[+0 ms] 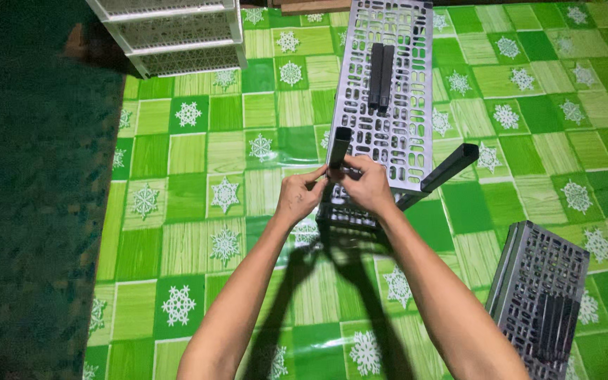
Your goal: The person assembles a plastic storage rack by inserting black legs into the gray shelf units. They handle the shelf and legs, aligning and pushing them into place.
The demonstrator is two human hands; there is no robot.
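Note:
A grey perforated plastic shelf panel (388, 127) lies over a green checked floor mat. A short black square tube (338, 146) stands at the panel's near left corner. My left hand (297, 197) pinches the lower end of that tube from the left. My right hand (369, 184) grips the panel's corner and the tube base from the right. A second black tube (452, 167) sticks out from the panel's near right corner. Two loose black tubes (381, 76) lie on top of the panel.
A stack of grey perforated panels with black tubes on it (543, 295) lies at lower right. A white assembled plastic rack (177, 35) stands at the top left. The dark green floor (29, 197) borders the mat on the left.

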